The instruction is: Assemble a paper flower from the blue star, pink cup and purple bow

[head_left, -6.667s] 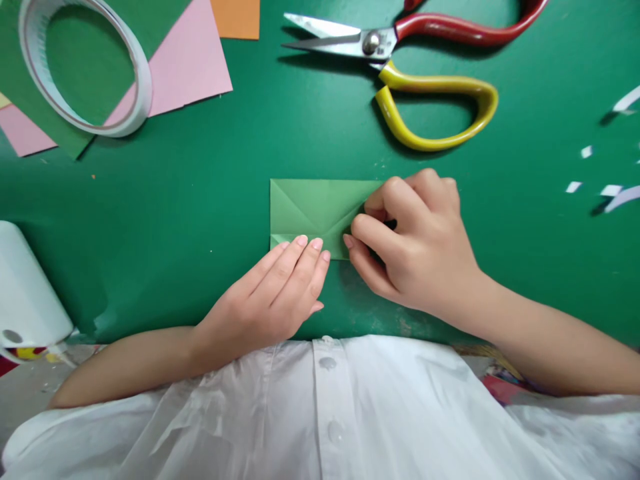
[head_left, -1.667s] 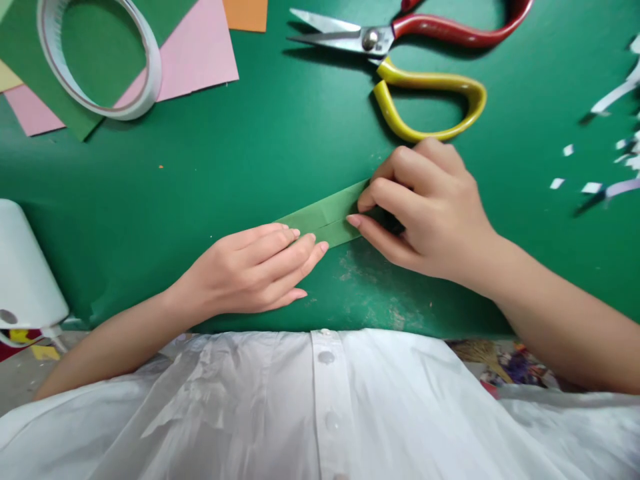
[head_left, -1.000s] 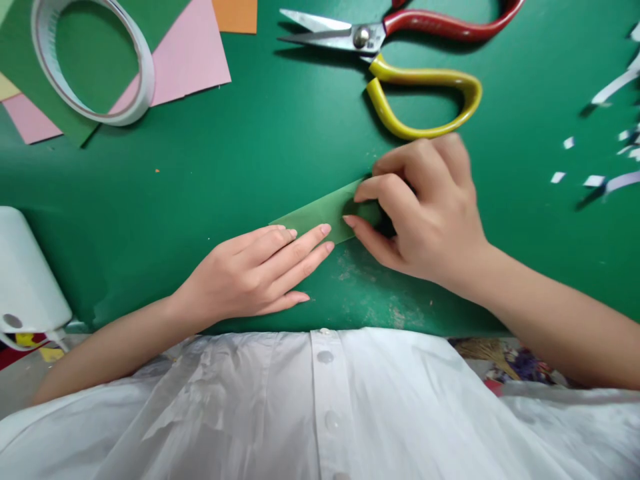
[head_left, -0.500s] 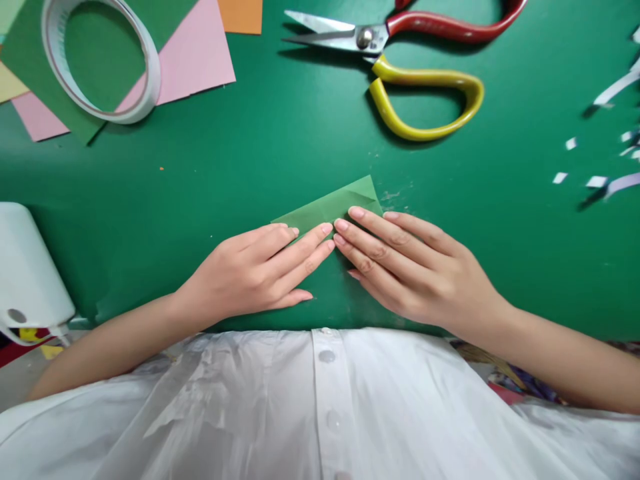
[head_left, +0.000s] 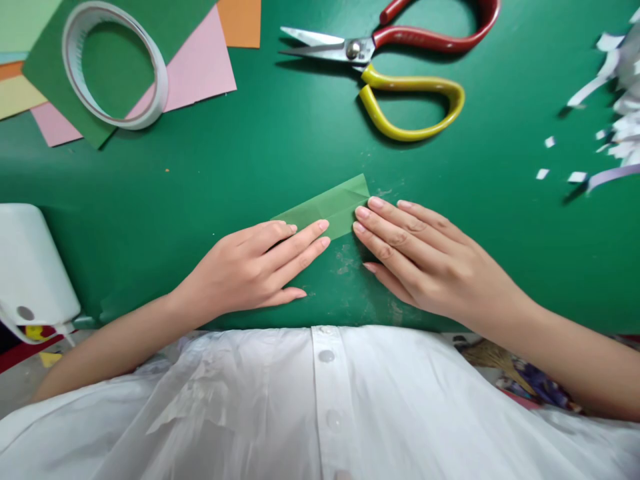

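A folded strip of green paper (head_left: 334,205) lies slantwise on the green tabletop, with a crease showing near its right end. My left hand (head_left: 253,267) rests flat over the strip's left part, its fingers stretched out and pressing on the paper. At the right end, the fingertips of my right hand (head_left: 425,257) touch the paper's edge, its fingers extended and lying flat. Neither hand grips anything. The left end of the strip is hidden beneath my left fingers.
Beyond the hands lie open scissors (head_left: 363,50) with red and yellow handles. A tape roll (head_left: 160,87) sits on coloured paper sheets (head_left: 205,67) at the upper left. White paper scraps (head_left: 625,130) are at the right. A white device (head_left: 35,260) stands at the left edge.
My right hand has slid right along the green strip to its end, baring more of the paper. My left hand stays nearly in place. The view has shifted slightly.
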`<state>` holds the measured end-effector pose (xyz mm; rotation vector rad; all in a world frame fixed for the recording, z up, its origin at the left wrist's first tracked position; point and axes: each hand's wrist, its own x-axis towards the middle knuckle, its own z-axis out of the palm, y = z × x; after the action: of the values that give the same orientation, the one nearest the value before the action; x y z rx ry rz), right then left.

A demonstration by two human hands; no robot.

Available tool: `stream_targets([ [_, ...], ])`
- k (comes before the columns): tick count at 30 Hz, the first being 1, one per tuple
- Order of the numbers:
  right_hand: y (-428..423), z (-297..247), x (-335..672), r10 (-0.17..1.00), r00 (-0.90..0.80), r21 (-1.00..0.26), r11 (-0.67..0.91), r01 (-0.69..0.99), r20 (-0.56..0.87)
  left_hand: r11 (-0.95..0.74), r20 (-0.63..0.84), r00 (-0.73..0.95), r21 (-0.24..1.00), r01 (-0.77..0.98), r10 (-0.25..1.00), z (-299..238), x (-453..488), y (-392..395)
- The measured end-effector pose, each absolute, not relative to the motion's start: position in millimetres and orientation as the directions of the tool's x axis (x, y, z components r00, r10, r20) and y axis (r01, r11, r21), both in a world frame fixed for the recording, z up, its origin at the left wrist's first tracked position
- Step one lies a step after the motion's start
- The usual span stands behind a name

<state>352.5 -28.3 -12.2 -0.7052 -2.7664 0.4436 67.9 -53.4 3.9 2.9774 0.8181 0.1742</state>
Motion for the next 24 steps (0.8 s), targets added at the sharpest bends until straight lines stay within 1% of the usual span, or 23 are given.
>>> stream_targets([
  [4, -28, -13, 353, 0.482, -0.858, -0.312, 0.854, 0.416, 0.177, -0.882, 0.068, 0.881, 0.111, 0.459, 0.467, 4, 58, -55],
  [7, -27, -14, 354, 0.493, -0.850, -0.331, 0.845, 0.419, 0.183, -0.885, 0.063, 0.889, 0.154, 0.439, 0.453, 3, 45, -57],
  [10, -26, -14, 355, 0.501, -0.845, -0.350, 0.838, 0.420, 0.186, -0.893, 0.097, 0.900, 0.203, 0.401, 0.426, 0, 35, -57],
  [12, -26, -14, 357, 0.494, -0.850, -0.306, 0.850, 0.428, 0.183, -0.894, 0.124, 0.901, 0.237, 0.380, 0.416, -2, 32, -56],
  [14, -26, -15, 359, 0.483, -0.855, -0.224, 0.869, 0.441, 0.192, -0.885, 0.133, 0.894, 0.263, 0.384, 0.427, -2, 31, -55],
  [15, -26, -16, 360, 0.488, -0.853, -0.202, 0.869, 0.452, 0.188, -0.879, 0.132, 0.889, 0.269, 0.393, 0.438, -2, 31, -55],
  [19, -28, -16, 368, 0.566, -0.809, -0.237, 0.817, 0.526, 0.156, -0.864, 0.127, 0.874, 0.271, 0.425, 0.469, -2, 32, -57],
  [22, -31, -14, 373, 0.575, -0.806, -0.182, 0.815, 0.550, 0.141, -0.844, 0.099, 0.873, 0.330, 0.423, 0.477, -3, 30, -60],
  [24, -32, -13, 373, 0.572, -0.810, -0.183, 0.817, 0.547, 0.131, -0.823, 0.069, 0.875, 0.381, 0.421, 0.480, -3, 28, -61],
])
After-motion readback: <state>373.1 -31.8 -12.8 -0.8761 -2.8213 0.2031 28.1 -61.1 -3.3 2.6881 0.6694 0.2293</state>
